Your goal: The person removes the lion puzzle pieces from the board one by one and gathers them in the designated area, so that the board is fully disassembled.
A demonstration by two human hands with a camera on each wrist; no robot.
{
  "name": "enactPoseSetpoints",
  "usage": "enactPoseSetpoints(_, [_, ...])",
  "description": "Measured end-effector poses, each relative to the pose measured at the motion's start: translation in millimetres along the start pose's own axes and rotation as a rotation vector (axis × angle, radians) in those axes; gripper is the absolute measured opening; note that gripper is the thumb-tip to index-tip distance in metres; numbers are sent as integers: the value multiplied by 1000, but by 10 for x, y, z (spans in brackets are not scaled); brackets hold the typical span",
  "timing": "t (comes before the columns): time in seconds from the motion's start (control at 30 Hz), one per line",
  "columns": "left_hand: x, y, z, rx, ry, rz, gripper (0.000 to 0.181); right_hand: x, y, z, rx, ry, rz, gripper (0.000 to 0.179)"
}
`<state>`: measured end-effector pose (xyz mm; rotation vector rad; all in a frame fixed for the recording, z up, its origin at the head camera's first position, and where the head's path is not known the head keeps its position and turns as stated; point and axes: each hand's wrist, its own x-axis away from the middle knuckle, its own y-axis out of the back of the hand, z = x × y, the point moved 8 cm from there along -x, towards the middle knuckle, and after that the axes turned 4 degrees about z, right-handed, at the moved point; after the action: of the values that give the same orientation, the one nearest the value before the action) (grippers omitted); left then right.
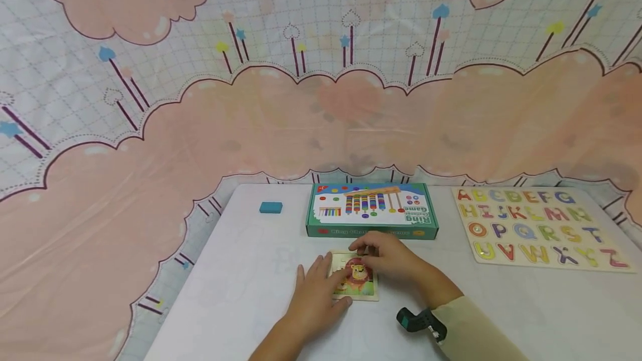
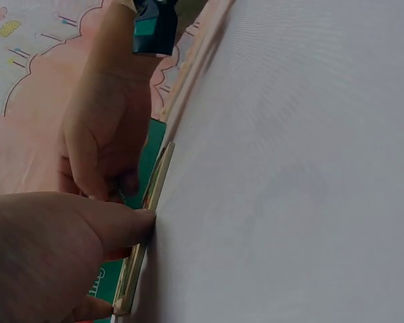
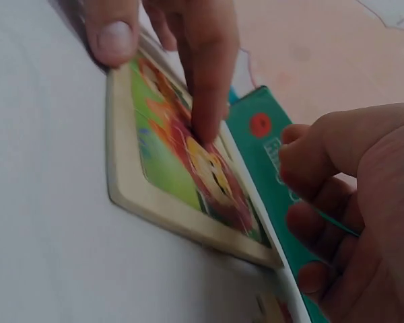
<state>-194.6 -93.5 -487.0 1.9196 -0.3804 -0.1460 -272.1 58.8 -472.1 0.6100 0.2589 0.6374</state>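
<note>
A white table (image 1: pixel 225 294) carries a blue block (image 1: pixel 271 207), a green Ring Challenge Game box (image 1: pixel 371 210), an alphabet board (image 1: pixel 544 228) (A to Z, in colour) and, in front of the box, a lion puzzle (image 1: pixel 358 273)

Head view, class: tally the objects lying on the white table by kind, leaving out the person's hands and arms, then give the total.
Lion puzzle: 1
Ring Challenge Game box: 1
Alphabet board: 1
Blue block: 1
Total: 4
</note>
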Motion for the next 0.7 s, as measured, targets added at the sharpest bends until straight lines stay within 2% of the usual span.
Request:
enactPoseSetpoints(0.13, [10,-17,-10,-2,10,13,55,-78,-106,51,15,4,16,30])
enactPoseSetpoints(0.47, [7,5,1,64,8,6,55,-176,-180,27,23,-61,-45,32])
enactPoseSetpoints(0.7, [9,-2,33,104,45,20,54,-242,-232,18,83,-52,19,27])
